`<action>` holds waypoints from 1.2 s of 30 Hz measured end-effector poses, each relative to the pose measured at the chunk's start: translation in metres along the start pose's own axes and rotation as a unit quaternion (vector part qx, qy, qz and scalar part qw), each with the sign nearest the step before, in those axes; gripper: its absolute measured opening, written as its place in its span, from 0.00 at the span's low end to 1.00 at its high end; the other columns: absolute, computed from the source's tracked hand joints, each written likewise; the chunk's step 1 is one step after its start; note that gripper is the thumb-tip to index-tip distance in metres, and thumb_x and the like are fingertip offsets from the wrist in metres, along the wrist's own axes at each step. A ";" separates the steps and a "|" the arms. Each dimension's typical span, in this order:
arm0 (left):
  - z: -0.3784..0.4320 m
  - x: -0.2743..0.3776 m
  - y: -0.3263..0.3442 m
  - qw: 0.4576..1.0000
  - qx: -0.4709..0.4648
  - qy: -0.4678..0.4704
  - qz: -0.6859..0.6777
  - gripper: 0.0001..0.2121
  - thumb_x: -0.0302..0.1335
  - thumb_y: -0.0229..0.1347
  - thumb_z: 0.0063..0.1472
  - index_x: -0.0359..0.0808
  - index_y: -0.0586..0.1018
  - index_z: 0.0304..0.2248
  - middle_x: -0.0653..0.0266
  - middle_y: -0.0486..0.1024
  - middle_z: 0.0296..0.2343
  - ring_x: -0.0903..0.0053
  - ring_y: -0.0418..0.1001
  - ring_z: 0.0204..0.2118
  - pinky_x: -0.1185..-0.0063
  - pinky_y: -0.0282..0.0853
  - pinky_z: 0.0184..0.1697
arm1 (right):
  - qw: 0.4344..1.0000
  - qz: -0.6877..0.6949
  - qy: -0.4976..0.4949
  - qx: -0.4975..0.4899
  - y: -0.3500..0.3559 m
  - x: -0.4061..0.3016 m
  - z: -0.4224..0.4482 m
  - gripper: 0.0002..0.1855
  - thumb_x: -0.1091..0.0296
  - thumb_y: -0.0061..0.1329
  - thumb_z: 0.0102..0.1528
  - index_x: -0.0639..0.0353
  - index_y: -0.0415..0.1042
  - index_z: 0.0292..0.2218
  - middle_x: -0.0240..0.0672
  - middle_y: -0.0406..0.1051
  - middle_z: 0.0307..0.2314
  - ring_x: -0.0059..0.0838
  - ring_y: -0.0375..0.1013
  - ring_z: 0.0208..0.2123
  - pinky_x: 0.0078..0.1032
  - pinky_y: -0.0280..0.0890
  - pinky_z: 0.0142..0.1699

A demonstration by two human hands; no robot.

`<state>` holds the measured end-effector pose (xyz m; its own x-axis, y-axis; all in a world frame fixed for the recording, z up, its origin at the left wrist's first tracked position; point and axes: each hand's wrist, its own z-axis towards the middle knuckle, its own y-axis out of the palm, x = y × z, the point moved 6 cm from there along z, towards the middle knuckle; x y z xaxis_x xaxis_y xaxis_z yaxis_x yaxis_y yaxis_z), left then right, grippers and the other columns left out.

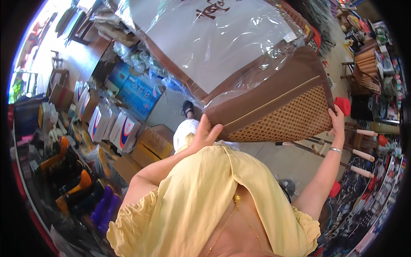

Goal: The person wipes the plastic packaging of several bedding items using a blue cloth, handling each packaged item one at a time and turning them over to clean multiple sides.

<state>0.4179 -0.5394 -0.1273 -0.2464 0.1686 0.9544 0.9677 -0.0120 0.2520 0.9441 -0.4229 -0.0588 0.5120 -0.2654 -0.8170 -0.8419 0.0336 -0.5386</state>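
A brown cushion or pillow with a woven tan-and-brown panel and pale piping (276, 102) lies before me, its near edge close to my waist. My right hand (337, 119) grips its right corner, thumb on top. My left hand (207, 131) is at its left corner, fingers spread, with the palm partly against the edge; nothing is gripped in it. Clear plastic wrapping (257, 35) covers a white panel with dark red characters and a brown border (205, 48) beyond the cushion. The plastic overlaps the cushion's far side.
Cardboard boxes (152, 144), white boxes (123, 131) and a blue carton (138, 93) stand at the left, above rubber boots (106, 205). Tools with pale wooden handles (362, 154) jut out at the right, near a red round object (342, 106). Wooden chairs (366, 77) stand farther back.
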 end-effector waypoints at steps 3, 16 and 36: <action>-0.004 -0.009 0.004 0.985 -0.079 -0.070 0.135 0.26 0.18 0.52 0.58 0.31 0.59 0.55 0.60 0.69 0.48 0.76 0.66 0.51 0.76 0.62 0.53 | 1.000 -0.009 0.009 -0.009 -0.011 0.019 0.004 0.13 0.71 0.47 0.58 0.65 0.71 0.44 0.27 0.72 0.35 0.17 0.68 0.37 0.19 0.61 0.44; 0.018 -0.005 0.035 0.988 -0.150 0.032 -0.002 0.16 0.23 0.49 0.63 0.29 0.65 0.50 0.63 0.73 0.41 0.81 0.68 0.41 0.79 0.66 0.43 | 0.996 -0.048 0.015 0.068 -0.059 0.065 -0.030 0.15 0.72 0.46 0.58 0.67 0.70 0.47 0.28 0.72 0.39 0.18 0.68 0.40 0.18 0.60 0.48; 0.049 0.000 0.054 0.984 -0.161 -0.019 0.078 0.22 0.21 0.49 0.62 0.30 0.59 0.55 0.61 0.69 0.47 0.78 0.66 0.49 0.78 0.63 0.51 | 0.993 0.008 0.043 0.112 -0.072 0.086 -0.066 0.16 0.71 0.46 0.59 0.68 0.70 0.47 0.30 0.72 0.40 0.20 0.67 0.42 0.20 0.59 0.49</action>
<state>0.4727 -0.4917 -0.1216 -0.0885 0.1773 0.9802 0.9249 -0.3507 0.1470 1.0379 -0.5115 -0.0769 0.4745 -0.3449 -0.8099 -0.7856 0.2492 -0.5664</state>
